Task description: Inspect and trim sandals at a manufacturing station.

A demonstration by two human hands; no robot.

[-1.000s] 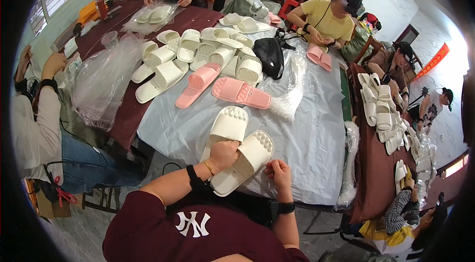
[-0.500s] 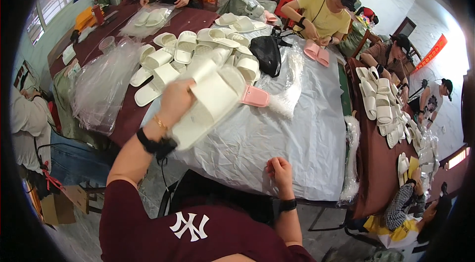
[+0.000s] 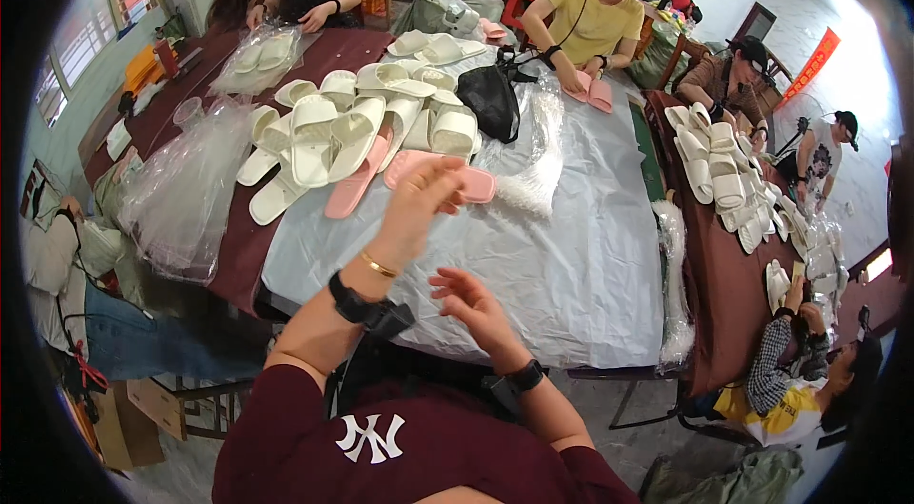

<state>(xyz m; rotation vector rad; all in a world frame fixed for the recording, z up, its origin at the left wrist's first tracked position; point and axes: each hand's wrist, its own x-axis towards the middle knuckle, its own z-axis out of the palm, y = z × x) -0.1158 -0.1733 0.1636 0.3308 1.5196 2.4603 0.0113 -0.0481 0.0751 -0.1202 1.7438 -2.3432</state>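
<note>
Above the grey plastic-covered table (image 3: 571,276), my left hand (image 3: 419,209) hangs with loosely bent fingers and holds nothing. It overlaps a pink slipper (image 3: 479,186) and hides part of it. My right hand (image 3: 476,314) is nearer to me, palm turned inward, fingers apart and nothing in them. Left of my hands, white slippers (image 3: 312,138) lie on top of a heap of other white slippers (image 3: 452,131). Another pink slipper (image 3: 352,188) pokes out from under the white ones.
Clear plastic bags (image 3: 186,199) lie on the maroon cloth at left. A black bag (image 3: 490,99) and bundled clear wrap (image 3: 533,171) are beyond my hands. A co-worker in yellow (image 3: 595,23) handles pink slippers (image 3: 595,90). More white slippers (image 3: 724,161) are heaped on the right-hand table.
My left hand has let go of the white slippers, which now rest on the heap, and has moved right to the pink slipper. My right hand has risen leftward and its fingers have opened.
</note>
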